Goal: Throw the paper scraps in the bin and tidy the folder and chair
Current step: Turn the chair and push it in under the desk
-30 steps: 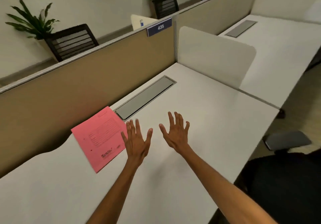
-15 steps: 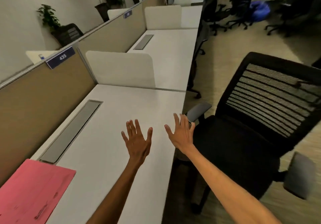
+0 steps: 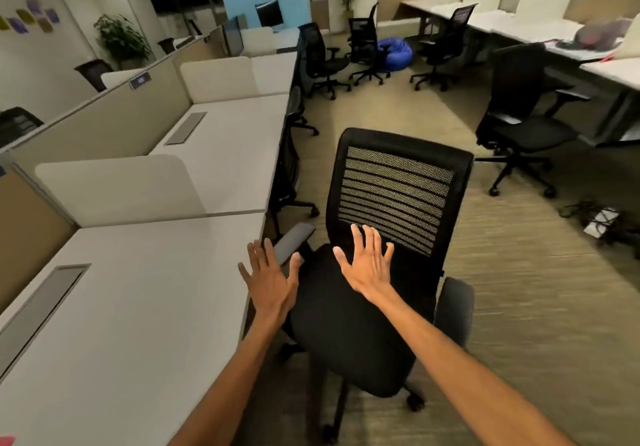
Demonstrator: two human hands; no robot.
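Black mesh-backed office chair on castors (image 3: 388, 237) stands on carpet just beside right edge of long white desk (image 3: 145, 307), seat facing camera. Left hand (image 3: 272, 281) flat, fingers spread, holding nothing, over desk's right edge near grey armrest (image 3: 294, 241). Right hand (image 3: 367, 265) likewise splayed and empty, above seat, before backrest. Pink folder corner (image 3: 6, 440) barely visible at desk's near-left edge.

One cam, on my head, wide-angle. I'm looking forward and down, close over my left hand (image 3: 272, 281) and right hand (image 3: 367, 265), facing the chair (image 3: 398, 182); desk (image 3: 138, 307) running along the left edge.
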